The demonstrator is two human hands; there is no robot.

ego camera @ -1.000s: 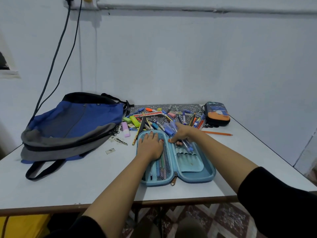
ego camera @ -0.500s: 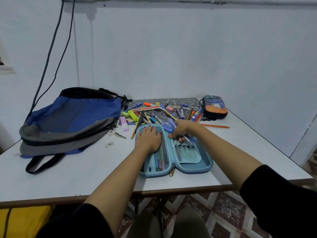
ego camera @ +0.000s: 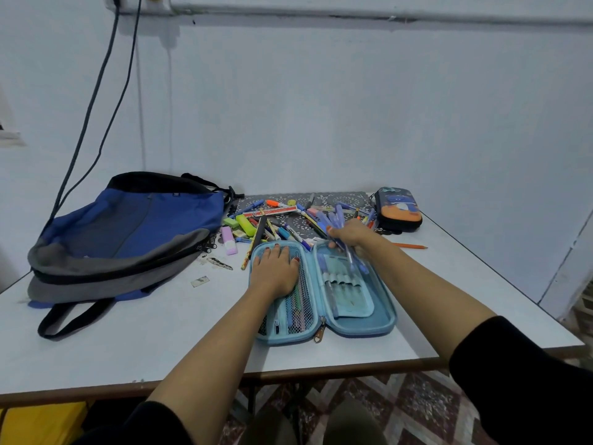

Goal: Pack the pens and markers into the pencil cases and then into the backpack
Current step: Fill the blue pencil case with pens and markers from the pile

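Near the tabletop's front edge, the left hand point(ego camera: 272, 272) lay flat on the open pencil case point(ego camera: 362, 329); the right hand point(ego camera: 352, 235) gripped a bunch of blue pens point(ego camera: 336, 220) over its far end. Gripped together, some might slip and scatter.

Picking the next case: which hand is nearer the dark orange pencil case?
Right. The right hand, holding blue pens, is left of the dark case; the left hand rests farther left.

Black sleeves point(ego camera: 529, 380), red-painted nails point(ego camera: 295, 259) on the hands point(ego camera: 272, 273)
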